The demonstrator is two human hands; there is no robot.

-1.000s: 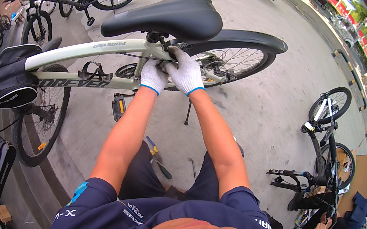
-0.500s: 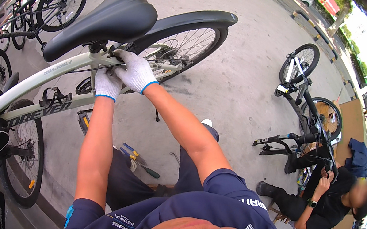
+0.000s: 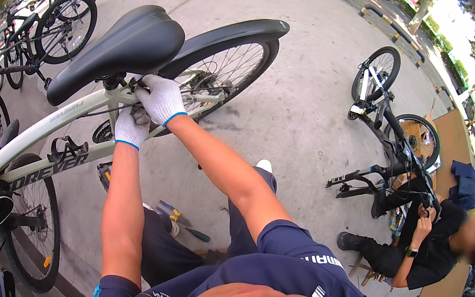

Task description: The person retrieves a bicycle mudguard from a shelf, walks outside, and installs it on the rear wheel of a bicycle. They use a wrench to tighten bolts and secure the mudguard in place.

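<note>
A pale bicycle (image 3: 52, 120) with a black saddle (image 3: 123, 48) and a black rear mudguard (image 3: 235, 37) stands at my left. Both my hands wear white knit gloves with blue cuffs and meet below the saddle, where the seat tube joins the frame. My right hand (image 3: 163, 101) is closed at the rear of this joint, its fingertips partly hidden by the frame. Just below it, my left hand (image 3: 131, 129) has curled fingers with greyed tips, close to the right palm. Whatever sits between the fingers is too small and covered to make out.
Pliers (image 3: 169, 209) and a green-handled screwdriver (image 3: 197, 235) lie on the ground by my legs. Several black bicycles (image 3: 66, 27) stand at far left. On the right a seated person (image 3: 442, 259) in black works on another bicycle (image 3: 401, 142), beside cardboard (image 3: 444, 284).
My view has shifted slightly, so the bicycle appears a little lower and further left. Both hands stay at the joint under the saddle, with only small finger movements.
</note>
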